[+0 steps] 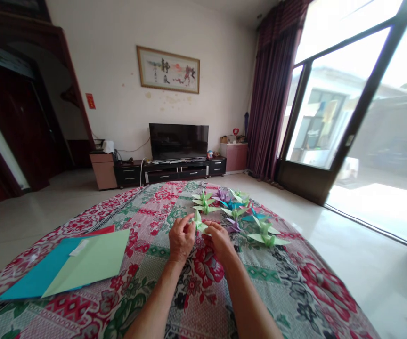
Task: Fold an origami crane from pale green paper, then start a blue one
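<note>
Between my two hands is a pale green paper crane [198,222], held just over the flowered tablecloth. My left hand [182,238] pinches its left side with thumb and forefinger. On the other side, the fingers of my right hand [219,239] are closed on its right edge; their tips partly cover the paper. Several finished paper cranes stand beyond and to the right: light green ones [204,207], a purple one [233,226] close to my right hand, blue ones [256,215] and a large green one [268,240] nearest the right.
Coloured paper sheets lie at the left of the round table: a green sheet [93,263] over a blue sheet [37,278], with a bit of red sheet [104,230] behind. The patterned tablecloth [147,292] covers the table. Past it stand a television [178,141] and low cabinets.
</note>
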Available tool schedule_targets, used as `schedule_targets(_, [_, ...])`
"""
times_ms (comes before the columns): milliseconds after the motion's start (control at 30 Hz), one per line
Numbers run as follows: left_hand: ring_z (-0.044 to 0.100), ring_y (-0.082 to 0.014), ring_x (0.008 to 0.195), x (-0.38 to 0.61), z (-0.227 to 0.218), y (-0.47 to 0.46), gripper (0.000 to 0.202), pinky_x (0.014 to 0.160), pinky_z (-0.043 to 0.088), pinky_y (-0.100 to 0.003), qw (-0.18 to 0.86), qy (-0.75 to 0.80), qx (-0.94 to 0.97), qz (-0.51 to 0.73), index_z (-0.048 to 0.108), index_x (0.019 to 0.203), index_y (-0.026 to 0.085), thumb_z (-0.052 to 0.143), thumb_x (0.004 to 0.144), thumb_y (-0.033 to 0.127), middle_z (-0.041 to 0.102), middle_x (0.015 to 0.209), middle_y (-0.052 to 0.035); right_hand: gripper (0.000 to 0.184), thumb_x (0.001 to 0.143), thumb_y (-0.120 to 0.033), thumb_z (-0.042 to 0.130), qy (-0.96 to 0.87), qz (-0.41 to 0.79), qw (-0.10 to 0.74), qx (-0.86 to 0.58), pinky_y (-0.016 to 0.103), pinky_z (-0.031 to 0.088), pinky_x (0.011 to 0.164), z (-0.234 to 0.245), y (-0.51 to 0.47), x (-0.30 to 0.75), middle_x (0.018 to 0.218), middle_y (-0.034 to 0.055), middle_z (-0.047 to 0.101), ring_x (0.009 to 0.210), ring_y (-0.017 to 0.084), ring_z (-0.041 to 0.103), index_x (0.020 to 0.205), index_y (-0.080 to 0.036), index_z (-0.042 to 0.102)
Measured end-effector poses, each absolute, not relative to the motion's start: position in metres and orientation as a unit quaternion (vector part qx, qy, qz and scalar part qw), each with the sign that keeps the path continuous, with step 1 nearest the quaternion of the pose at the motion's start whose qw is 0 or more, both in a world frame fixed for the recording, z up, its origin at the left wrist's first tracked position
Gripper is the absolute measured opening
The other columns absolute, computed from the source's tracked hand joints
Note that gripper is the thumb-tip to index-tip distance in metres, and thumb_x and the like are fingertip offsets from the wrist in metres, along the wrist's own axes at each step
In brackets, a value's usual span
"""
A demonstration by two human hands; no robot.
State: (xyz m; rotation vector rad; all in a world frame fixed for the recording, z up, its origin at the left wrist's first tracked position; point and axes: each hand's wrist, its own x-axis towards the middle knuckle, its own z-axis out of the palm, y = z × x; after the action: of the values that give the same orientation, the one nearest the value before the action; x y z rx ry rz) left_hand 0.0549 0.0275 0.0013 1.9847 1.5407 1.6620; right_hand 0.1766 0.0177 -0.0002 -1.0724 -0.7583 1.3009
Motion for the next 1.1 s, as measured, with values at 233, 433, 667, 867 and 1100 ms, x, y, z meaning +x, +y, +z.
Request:
schedule_targets(233, [0.053,-0.0127,0.061,0.056,0.006,0.027,0.027,0.065,0.045,-0.024,0.064,0.489,0.652,0.576,0.067,0.097,0.017,0.049,0.081,0.029,0.057,0.069,-0.004,0.029,0.054,-0.02,0.056,-0.326,0.564,0.601,-0.463,0.019,0.039,0.048,0.003,0.016,0.176,0.063,-0.0015,0.062,0.051,0.01,0.054,0.082,-0.018,0.063])
schedule_targets(433, [0.053,-0.012,0.061,0.056,0.003,0.028,0.032,0.063,0.045,-0.023,0.091,0.484,0.648,0.581,0.062,0.105,0.016,0.051,0.078,0.028,0.058,0.072,-0.0029,0.03,0.054,-0.02,0.056,-0.32,0.565,0.606,-0.459,0.019,0.04,0.049,0.001,0.017,0.178,0.064,-0.0016,0.061,0.052,0.009,0.054,0.083,-0.017,0.063])
schedule_targets(667, [0.059,-0.0135,0.058,0.049,-0.007,0.038,0.036,0.061,0.046,-0.024,0.255,0.607,0.502,0.56,0.06,0.111,0.02,0.047,0.079,0.026,0.064,0.068,-0.0012,0.033,0.053,-0.021,0.058,-0.272,0.557,0.646,-0.445,0.021,0.042,0.05,0.0,0.022,0.183,0.065,-0.0007,0.061,0.054,0.011,0.056,0.086,-0.017,0.062])
schedule_targets(867, [0.06,-0.0124,0.05,0.059,0.001,0.045,0.054,0.043,0.042,-0.021,0.494,0.561,0.36,0.558,0.043,0.13,0.017,0.05,0.081,0.04,0.065,0.07,-0.0042,0.031,0.053,-0.021,0.058,-0.271,0.557,0.648,-0.444,0.021,0.042,0.048,0.002,0.02,0.184,0.063,-0.0014,0.059,0.053,0.011,0.056,0.084,-0.018,0.062])
schedule_targets(1100, [0.059,-0.0098,0.05,0.077,0.002,0.057,0.037,0.043,0.041,-0.016,0.477,0.525,0.392,0.586,0.061,0.108,0.012,0.057,0.072,0.015,0.06,0.056,0.0008,0.034,0.053,-0.024,0.064,-0.263,0.44,0.685,-0.517,0.021,0.042,0.043,-0.007,0.036,0.186,0.062,-0.0023,0.058,0.051,0.012,0.056,0.085,-0.018,0.055])
